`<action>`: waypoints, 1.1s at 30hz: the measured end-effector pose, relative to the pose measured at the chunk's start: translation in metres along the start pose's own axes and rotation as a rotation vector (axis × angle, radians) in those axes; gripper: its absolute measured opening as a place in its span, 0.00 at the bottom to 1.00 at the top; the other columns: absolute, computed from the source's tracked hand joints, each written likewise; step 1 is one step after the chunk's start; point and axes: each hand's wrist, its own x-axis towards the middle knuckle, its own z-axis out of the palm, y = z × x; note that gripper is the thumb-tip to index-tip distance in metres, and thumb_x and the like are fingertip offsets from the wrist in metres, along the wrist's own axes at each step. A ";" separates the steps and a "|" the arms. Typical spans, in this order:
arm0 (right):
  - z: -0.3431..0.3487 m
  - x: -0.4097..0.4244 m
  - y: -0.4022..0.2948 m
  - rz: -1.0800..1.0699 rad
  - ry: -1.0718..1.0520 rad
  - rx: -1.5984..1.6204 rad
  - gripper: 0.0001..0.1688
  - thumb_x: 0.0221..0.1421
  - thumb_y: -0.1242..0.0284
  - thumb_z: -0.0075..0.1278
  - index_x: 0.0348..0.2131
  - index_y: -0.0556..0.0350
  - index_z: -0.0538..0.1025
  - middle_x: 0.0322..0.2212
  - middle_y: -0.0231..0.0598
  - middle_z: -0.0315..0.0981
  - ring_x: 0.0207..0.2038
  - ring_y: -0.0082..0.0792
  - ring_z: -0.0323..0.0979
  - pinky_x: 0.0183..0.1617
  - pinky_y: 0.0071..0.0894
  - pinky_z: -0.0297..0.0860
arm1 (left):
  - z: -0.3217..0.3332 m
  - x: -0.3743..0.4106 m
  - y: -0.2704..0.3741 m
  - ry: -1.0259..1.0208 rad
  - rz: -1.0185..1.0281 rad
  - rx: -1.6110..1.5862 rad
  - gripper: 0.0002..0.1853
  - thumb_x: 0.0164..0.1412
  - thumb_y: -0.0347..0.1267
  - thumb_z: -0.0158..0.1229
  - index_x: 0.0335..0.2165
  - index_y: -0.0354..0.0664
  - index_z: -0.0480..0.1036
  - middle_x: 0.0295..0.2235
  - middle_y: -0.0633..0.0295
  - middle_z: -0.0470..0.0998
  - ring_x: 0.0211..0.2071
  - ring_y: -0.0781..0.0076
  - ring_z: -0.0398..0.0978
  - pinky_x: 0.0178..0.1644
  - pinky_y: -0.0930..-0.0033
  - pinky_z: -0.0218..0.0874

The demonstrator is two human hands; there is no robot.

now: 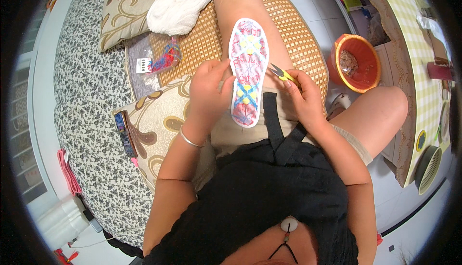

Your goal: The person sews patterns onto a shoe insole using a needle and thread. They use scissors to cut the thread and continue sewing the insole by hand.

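An embroidered insole (248, 70) with a white rim and red, blue and yellow stitching lies lengthwise over my thigh and shorts. My left hand (213, 91) grips its left edge between thumb and fingers. In my right hand (305, 93), just right of the insole, is a pair of small scissors (285, 75) with yellow handles, the dark blades pointing up and left towards the insole's edge. A thin needle-like thing (242, 130) shows at the insole's lower end. To the left, a clear plastic bag (166, 61) holds red and blue thread.
A white knitted cloth (178, 10) lies on the woven mat (202, 44) beside a patterned cushion (126, 8). A phone (126, 135) rests on another cushion (158, 120) at left. An orange bucket (375, 63) with scraps stands right, near a table with a checked cloth (400, 16).
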 end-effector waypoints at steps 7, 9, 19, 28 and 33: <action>-0.004 0.000 -0.007 -0.010 0.026 -0.008 0.12 0.55 0.73 0.52 0.39 0.62 0.74 0.28 0.45 0.74 0.31 0.37 0.72 0.36 0.31 0.67 | 0.023 0.000 0.000 -0.060 0.076 0.072 0.20 0.49 0.23 0.60 0.44 0.30 0.72 0.34 0.48 0.73 0.33 0.57 0.73 0.38 0.64 0.65; -0.007 0.004 -0.012 -0.066 0.048 -0.069 0.12 0.55 0.73 0.52 0.39 0.62 0.74 0.29 0.46 0.73 0.31 0.39 0.73 0.36 0.32 0.68 | 0.024 -0.002 -0.003 -0.014 0.087 0.044 0.19 0.49 0.23 0.60 0.43 0.29 0.73 0.33 0.48 0.75 0.32 0.57 0.74 0.37 0.65 0.66; -0.009 0.028 -0.030 -0.315 0.014 -0.256 0.14 0.52 0.72 0.54 0.38 0.60 0.73 0.30 0.48 0.72 0.32 0.47 0.72 0.36 0.38 0.68 | 0.028 0.026 -0.002 0.126 0.136 0.099 0.10 0.48 0.22 0.59 0.34 0.33 0.76 0.27 0.53 0.75 0.28 0.57 0.75 0.32 0.64 0.66; 0.000 0.052 -0.045 -0.491 -0.001 -0.460 0.12 0.48 0.74 0.54 0.35 0.58 0.72 0.27 0.45 0.67 0.32 0.48 0.70 0.33 0.43 0.67 | 0.035 0.036 -0.011 0.081 0.242 0.197 0.06 0.45 0.21 0.61 0.27 0.35 0.76 0.24 0.56 0.75 0.25 0.60 0.74 0.29 0.65 0.65; 0.007 0.061 -0.044 -0.519 -0.079 -0.569 0.13 0.45 0.75 0.54 0.34 0.58 0.72 0.27 0.44 0.67 0.31 0.47 0.70 0.33 0.42 0.67 | 0.039 0.029 -0.020 0.063 -0.314 -0.302 0.02 0.51 0.20 0.59 0.28 0.33 0.75 0.24 0.66 0.75 0.24 0.80 0.72 0.29 0.77 0.64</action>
